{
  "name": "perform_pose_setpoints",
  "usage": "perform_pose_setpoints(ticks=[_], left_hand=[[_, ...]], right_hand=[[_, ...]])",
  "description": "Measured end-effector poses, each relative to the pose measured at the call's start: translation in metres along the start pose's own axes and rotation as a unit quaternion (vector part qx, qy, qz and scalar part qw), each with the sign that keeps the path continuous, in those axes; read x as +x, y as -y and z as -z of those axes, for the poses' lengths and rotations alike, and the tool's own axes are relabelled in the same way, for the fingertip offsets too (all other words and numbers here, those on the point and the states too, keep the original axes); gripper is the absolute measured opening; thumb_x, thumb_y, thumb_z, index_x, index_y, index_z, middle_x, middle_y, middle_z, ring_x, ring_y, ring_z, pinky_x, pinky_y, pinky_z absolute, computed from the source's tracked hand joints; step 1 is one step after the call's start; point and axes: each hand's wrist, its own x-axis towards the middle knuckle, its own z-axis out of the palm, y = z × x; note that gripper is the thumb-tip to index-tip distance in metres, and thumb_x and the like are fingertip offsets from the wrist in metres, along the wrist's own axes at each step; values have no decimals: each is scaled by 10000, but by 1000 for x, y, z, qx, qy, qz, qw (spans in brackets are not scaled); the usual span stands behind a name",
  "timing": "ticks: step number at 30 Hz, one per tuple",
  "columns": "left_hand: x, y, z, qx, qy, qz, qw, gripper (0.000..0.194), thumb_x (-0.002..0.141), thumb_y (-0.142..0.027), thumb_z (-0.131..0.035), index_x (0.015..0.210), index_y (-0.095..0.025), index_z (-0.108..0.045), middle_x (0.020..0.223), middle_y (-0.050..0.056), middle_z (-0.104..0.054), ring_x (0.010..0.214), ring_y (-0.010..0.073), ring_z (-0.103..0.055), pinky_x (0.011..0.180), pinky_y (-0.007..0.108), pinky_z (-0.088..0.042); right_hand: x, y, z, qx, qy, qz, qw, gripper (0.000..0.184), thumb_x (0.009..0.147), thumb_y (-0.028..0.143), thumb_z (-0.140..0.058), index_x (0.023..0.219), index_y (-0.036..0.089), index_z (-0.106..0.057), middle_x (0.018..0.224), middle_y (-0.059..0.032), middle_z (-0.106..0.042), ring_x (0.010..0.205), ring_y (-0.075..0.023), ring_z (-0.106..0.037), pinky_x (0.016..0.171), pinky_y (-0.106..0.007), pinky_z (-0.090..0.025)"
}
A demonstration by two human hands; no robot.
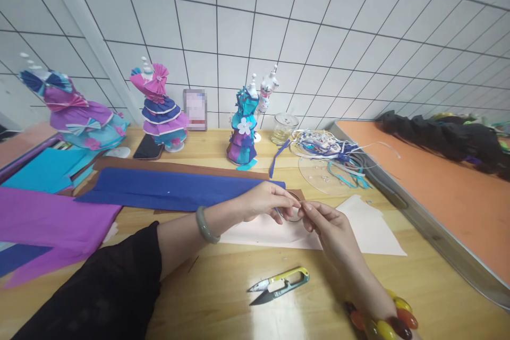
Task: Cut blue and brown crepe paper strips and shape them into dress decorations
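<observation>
My left hand (266, 202) and my right hand (330, 227) meet above the table, fingertips pinched together. Whatever lies between them is too small and thin to make out. Behind the fingers shows part of a small round clear dish (295, 215). Pale paper (263, 229) lies under both hands, with a dark blue paper sheet (159, 189) just beyond my left forearm. Nearer to me, yellow-and-green thread snips (281, 285) rest on the wood with their blades apart, touched by neither hand.
Little dress forms in paper dresses, one of them blue and purple (243, 127), stand along the tiled wall. A glass cup (284, 126) and a pile of ribbon scraps (322, 143) are at the back right. Purple paper (59, 218) lies left; an orange-topped surface (434, 180) borders the right.
</observation>
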Motion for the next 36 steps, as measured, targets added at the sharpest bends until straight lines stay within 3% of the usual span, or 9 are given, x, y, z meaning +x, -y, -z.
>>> perform_pose_setpoints(ticks=[12,17,20,25,30,36], left_hand=[[0,0,0,-27,9,11,1000,248,662,-325,-646,807,-126,-670,716,53,-606,640,110,-540,541,239,-425],[-1,-1,2,-51,-1,15,999,243,661,-296,-648,816,-110,-669,691,52,-590,631,105,-537,536,226,-416],[0,1,3,-64,-12,9,998,244,675,-290,-638,828,-103,-670,694,55,-590,607,98,-538,521,217,-408],[2,3,4,-83,-31,15,996,242,672,-288,-648,813,-93,-672,662,46,-581,569,94,-538,501,212,-395],[0,3,1,-83,-35,21,996,252,650,-307,-665,795,-101,-673,656,42,-585,593,98,-541,513,214,-393],[0,4,-1,-54,-38,21,998,282,632,-341,-677,782,-102,-668,655,42,-590,569,88,-522,514,218,-390]], right_hand=[[-1,3,-2,0,16,3,1000,272,767,415,-587,709,155,-643,650,-36,-589,504,-101,-423,500,-244,-349],[-5,8,-6,-100,-50,58,992,257,776,406,-575,865,172,-637,683,-31,-596,524,-117,-464,504,-257,-404],[-8,9,-7,-212,-86,149,962,193,791,360,-564,867,196,-631,745,-35,-617,585,-137,-511,560,-277,-435],[-10,7,-7,-340,-89,295,889,117,812,234,-535,884,210,-623,798,-51,-631,598,-143,-532,559,-283,-440],[-10,6,-6,-404,-65,316,856,164,831,211,-500,947,216,-616,891,-79,-649,700,-171,-593,552,-280,-471],[-10,3,-6,-452,-70,328,827,173,832,200,-492,935,214,-629,889,-69,-664,758,-182,-624,649,-296,-488]])
